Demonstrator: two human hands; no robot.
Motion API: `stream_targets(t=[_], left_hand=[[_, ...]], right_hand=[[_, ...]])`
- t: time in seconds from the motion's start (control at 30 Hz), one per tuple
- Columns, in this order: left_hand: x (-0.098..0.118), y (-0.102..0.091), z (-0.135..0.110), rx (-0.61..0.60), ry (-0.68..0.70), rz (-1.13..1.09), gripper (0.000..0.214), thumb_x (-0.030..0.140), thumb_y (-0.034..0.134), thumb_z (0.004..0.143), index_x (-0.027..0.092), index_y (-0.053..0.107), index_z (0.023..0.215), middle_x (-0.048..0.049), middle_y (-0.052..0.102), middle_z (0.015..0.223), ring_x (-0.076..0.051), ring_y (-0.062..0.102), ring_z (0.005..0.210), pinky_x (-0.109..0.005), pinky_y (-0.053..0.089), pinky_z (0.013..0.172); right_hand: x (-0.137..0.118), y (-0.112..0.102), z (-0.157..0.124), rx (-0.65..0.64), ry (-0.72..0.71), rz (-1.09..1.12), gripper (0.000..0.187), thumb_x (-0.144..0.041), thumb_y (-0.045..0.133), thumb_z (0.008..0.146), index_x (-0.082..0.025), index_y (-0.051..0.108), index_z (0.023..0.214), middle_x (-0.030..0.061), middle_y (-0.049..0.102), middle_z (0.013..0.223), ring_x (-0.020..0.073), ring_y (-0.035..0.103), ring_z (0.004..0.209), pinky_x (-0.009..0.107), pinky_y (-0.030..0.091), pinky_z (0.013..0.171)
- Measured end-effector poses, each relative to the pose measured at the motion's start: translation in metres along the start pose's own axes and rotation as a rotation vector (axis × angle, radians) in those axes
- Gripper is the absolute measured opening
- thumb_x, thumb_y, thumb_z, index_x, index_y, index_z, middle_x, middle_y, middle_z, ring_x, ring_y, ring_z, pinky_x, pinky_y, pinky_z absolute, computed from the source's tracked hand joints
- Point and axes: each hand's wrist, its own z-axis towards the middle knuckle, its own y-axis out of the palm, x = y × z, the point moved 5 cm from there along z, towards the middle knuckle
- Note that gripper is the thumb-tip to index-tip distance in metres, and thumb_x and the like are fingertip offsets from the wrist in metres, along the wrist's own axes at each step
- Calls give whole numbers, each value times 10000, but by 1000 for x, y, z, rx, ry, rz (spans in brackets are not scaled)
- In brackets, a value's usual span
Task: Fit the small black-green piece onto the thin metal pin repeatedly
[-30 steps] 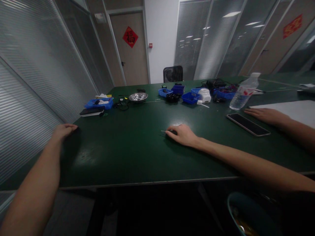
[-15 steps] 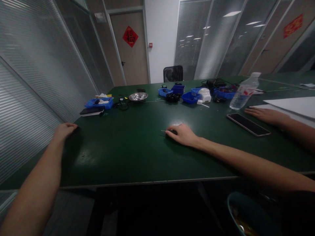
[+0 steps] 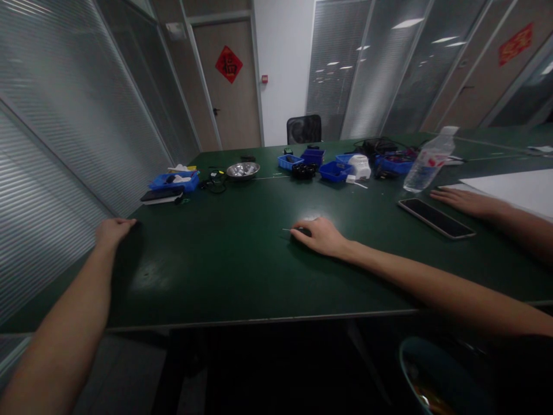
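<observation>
My right hand [image 3: 322,237] rests on the dark green table [image 3: 242,271], closed in a pinch. Out of its thumb and forefinger pokes a thin, pale stick [image 3: 286,230], pointing left; its exact kind is too small to make out. Far to the left, near the table's side edge, my left hand [image 3: 113,231] is closed with its fingers pressed together. Whatever might be between those fingertips is hidden or too dark to name.
Along the back stand blue trays [image 3: 334,172], a metal bowl [image 3: 242,170], a cable [image 3: 216,183] and a notebook [image 3: 161,196]. To the right are a water bottle [image 3: 430,161], a phone [image 3: 436,219], white paper [image 3: 514,187] and another person's hand [image 3: 469,202]. Below sits a bin [image 3: 406,363].
My left hand has shifted very slightly. The white paper at the right has moved a little beside the other person's arm. My right hand and the stick stay in place.
</observation>
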Motion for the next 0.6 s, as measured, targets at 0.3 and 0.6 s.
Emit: stream_targets(t=[0.3,0.6], left_hand=[[3,-2,-14,-33,-146,-60,374,471,727,971,109,795,1039,9,561,594,-202,494,644,-271,360,670],[20,-9,-31,-9,-117,-59,349,453,708,984,113,783,956,2,521,558,-219,490,648,-285,363,675]], right_hand=[[0,0,-1,1,-8,8,467,-551,477,1113,-227,785,1251,64,811,927,199,704,731,329,499,732],[-1,-1,-1,-4,5,6,460,-545,488,1110,-223,787,1250,71,814,942,202,710,752,325,503,727]])
